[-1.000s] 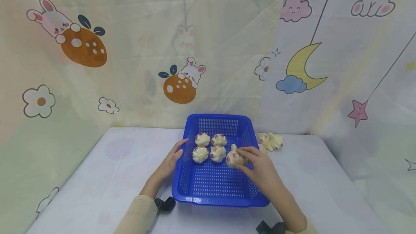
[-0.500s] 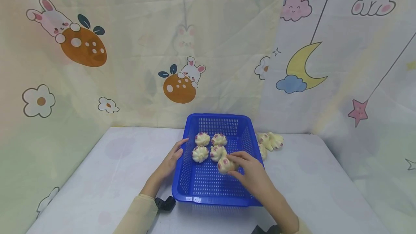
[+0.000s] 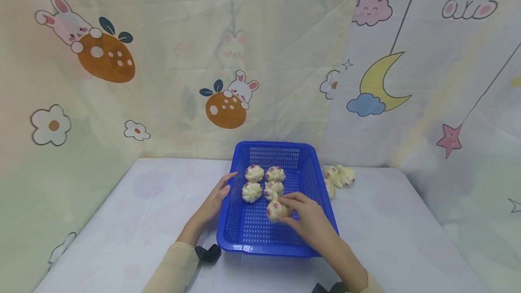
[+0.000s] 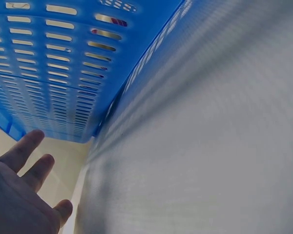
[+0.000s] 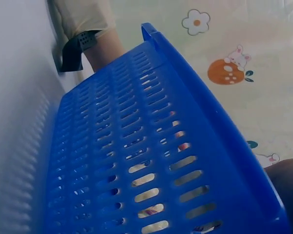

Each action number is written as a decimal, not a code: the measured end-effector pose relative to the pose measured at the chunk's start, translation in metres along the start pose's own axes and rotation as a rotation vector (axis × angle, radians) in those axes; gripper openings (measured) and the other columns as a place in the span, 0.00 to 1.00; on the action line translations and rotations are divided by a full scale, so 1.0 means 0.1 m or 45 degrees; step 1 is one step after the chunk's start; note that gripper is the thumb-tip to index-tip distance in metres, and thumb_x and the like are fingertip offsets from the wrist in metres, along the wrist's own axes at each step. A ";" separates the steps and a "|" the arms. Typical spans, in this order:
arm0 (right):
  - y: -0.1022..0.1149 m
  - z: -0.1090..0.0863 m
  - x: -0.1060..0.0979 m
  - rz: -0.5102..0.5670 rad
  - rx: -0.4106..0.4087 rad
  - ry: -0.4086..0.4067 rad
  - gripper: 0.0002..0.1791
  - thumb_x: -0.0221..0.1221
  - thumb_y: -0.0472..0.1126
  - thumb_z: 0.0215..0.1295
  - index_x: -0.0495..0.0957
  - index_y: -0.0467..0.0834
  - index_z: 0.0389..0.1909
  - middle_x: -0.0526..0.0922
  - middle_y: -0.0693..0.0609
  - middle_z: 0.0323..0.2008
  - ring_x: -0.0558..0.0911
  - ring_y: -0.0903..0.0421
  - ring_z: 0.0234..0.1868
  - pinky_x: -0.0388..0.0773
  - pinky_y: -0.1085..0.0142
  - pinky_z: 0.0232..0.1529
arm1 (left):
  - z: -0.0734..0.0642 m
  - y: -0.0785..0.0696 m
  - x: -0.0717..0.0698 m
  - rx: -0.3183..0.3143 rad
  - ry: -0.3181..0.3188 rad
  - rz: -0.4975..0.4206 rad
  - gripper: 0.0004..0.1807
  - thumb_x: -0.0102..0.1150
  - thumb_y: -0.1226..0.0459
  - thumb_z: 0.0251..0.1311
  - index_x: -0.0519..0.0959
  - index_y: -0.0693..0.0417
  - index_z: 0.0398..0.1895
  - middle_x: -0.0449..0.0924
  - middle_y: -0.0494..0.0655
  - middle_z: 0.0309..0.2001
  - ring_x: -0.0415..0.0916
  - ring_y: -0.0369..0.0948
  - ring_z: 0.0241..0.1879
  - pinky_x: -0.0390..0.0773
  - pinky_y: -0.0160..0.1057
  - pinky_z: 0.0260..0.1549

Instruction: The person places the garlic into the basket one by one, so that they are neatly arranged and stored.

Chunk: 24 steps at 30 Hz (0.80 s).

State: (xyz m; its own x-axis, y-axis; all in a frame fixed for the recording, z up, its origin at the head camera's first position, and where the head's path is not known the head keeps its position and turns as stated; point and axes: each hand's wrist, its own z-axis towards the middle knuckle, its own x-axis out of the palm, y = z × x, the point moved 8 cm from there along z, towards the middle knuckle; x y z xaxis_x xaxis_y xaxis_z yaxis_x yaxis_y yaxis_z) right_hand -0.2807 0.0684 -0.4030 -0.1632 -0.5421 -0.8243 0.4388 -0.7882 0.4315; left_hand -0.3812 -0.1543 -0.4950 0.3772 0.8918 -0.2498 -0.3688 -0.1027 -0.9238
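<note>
You pinch one garlic bulb [image 3: 277,212] between thumb and fingertips of your right hand [image 3: 308,221], inside the blue basket [image 3: 277,248], closer to its near rim than the four other bulbs [image 3: 252,192]; contact with its floor cannot be told. Your left hand [image 3: 213,201], fingers extended, rests at its left wall. Placing seems the step in hand, the next move likely calling for a gentle release. The bulb is creamy, purple-flecked, its neck uppermost in the head view
</note>
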 end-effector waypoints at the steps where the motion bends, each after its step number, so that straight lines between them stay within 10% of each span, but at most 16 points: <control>1: 0.01 0.00 0.01 -0.006 -0.003 0.001 0.25 0.71 0.43 0.47 0.82 0.46 0.50 0.82 0.56 0.47 0.82 0.62 0.41 0.79 0.72 0.41 | -0.01 0.00 -0.01 -0.002 -0.001 -0.001 0.26 0.28 0.61 0.72 0.52 0.50 0.72 0.53 0.66 0.70 0.63 0.64 0.62 0.71 0.46 0.54; 24: 0.11 -0.02 0.20 0.043 -0.228 0.181 0.26 0.71 0.43 0.46 0.81 0.43 0.50 0.83 0.55 0.42 0.81 0.63 0.39 0.79 0.73 0.40 | 0.00 0.05 -0.03 -0.056 -0.038 0.027 0.26 0.30 0.58 0.72 0.54 0.45 0.72 0.52 0.59 0.72 0.60 0.60 0.67 0.67 0.59 0.59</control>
State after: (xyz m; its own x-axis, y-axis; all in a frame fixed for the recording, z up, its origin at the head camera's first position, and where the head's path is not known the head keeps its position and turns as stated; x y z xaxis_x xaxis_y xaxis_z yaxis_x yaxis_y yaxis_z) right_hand -0.2773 0.0497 -0.4155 -0.0254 -0.5110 -0.8592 0.5935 -0.6993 0.3984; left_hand -0.3837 -0.1574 -0.4990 0.3441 0.9018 -0.2613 -0.3385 -0.1405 -0.9304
